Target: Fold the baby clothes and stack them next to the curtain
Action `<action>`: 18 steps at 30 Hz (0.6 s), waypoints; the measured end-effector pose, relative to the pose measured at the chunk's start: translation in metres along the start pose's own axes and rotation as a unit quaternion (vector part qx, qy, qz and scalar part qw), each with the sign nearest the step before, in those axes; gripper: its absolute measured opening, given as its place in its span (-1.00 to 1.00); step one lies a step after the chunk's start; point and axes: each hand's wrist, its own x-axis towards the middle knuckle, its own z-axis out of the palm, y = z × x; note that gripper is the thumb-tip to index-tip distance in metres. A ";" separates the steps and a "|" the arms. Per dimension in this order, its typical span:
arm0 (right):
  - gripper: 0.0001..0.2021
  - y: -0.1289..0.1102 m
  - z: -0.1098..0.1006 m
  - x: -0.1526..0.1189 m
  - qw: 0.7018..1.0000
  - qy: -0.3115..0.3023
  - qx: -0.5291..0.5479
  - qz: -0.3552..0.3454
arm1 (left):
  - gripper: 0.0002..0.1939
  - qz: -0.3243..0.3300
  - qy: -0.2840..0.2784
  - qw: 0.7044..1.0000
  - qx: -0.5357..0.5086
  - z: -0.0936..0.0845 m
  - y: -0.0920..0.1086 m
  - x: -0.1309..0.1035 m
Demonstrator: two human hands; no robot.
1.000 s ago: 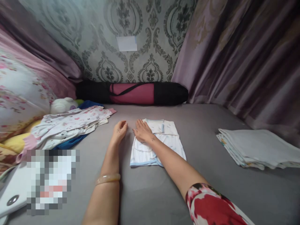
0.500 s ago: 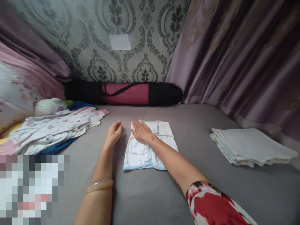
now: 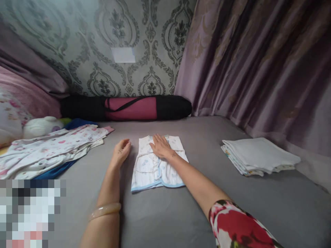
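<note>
**A grey bed hemmed by wallpaper and curtain**

The grey bed point(image 3: 160, 220) runs back to a wall of grey damask wallpaper point(image 3: 85, 41) bearing a small pale patch point(image 3: 123, 54). Against the wallpaper's foot lies a black-and-pink rolled mat bag point(image 3: 126, 107). Right of the wallpaper hangs a mauve curtain point(image 3: 258, 62); left of it, pink bedding point(image 3: 23, 98). Light is soft and dim.

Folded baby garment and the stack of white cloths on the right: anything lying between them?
Nothing: the head view shows only bare grey sheet between the folded baby garment and the stack of white cloths.

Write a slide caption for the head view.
Right hand flat on folded baby garment; left hand rests on grey bed.
</note>
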 end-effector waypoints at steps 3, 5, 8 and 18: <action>-0.37 0.001 0.013 -0.003 1.000 0.005 -0.002 0.022 | -0.57 0.005 -0.007 1.000 -0.002 0.002 0.002 -0.001; -0.37 0.000 0.015 -0.002 1.000 0.004 0.005 0.023 | -0.58 0.005 -0.009 1.000 0.000 0.003 0.003 -0.002; -0.38 0.004 0.004 0.000 0.999 -0.027 0.036 0.008 | -0.58 0.009 -0.018 1.000 0.010 0.004 0.005 -0.002; -0.34 0.054 -0.016 -0.023 0.995 0.018 -0.004 0.099 | -0.64 0.058 -0.045 0.990 0.124 0.022 0.023 -0.008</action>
